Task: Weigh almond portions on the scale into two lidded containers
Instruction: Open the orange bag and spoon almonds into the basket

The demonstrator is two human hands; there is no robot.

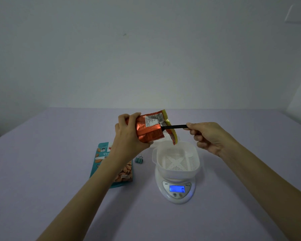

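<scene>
My left hand [129, 134] grips an orange foil snack bag [149, 129], tilted with its open mouth toward the right, above the table. My right hand [210, 136] pinches the end of a thin black handle [175, 126] whose far end goes into the bag's mouth and is hidden there. Below the bag's mouth a white container with a slotted strainer insert [177, 158] sits on a white digital scale [176, 187]. Its blue display reads 0. No almonds show in the container.
A teal almond bag [102, 157] lies flat on the lilac table [59, 180], partly under my left forearm. A small teal binder clip [139, 160] lies between that bag and the scale. A pale wall rises behind the table.
</scene>
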